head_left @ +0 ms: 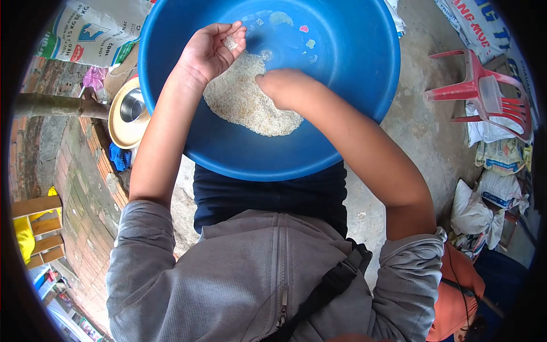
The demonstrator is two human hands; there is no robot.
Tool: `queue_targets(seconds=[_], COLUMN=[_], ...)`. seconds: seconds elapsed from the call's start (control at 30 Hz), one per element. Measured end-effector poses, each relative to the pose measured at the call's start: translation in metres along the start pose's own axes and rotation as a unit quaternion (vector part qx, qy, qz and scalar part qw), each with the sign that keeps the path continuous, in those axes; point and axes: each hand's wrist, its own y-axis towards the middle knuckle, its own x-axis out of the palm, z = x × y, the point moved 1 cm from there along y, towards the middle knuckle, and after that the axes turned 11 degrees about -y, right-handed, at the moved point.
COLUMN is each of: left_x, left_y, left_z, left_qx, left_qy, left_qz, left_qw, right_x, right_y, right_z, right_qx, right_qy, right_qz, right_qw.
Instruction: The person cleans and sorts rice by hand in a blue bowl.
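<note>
A large round blue basin (pixel 364 74) rests at the front of the lap, with a heap of pale grain (pixel 245 102) on its bottom. My left hand (pixel 213 51) is palm up above the heap's upper left edge, its fingers curled around a small amount of grain. At the right side of the heap, my right hand (pixel 285 88) is bent down against the grain. Its fingertips are hidden, so what they hold cannot be seen. Small stickers or marks show on the basin's far inside wall.
A red plastic chair (pixel 473 94) lies on its side at the right, near several sacks (pixel 473 214). On the left are a tan tray (pixel 118 128) with a metal bowl (pixel 133 105), a pole (pixel 57 106) and a wooden shelf (pixel 43 228). A printed sack (pixel 94 31) is at the upper left.
</note>
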Motion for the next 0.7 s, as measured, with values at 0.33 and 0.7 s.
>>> queue_targets(seconds=[0.33, 0.7], left_x=[0.002, -0.006], left_y=[-0.004, -0.002], left_z=[-0.003, -0.023], left_qx=[0.032, -0.062], left_qy=[0.012, 0.079], left_qz=[0.048, -0.026], left_qw=[0.998, 0.995], right_x=[0.004, -0.039], right_y=[-0.002, 0.003], right_z=[-0.006, 0.012], right_qx=[0.005, -0.015], right_qy=[-0.033, 0.154], right_qz=[-0.14, 0.372], right_qw=[0.99, 0.915])
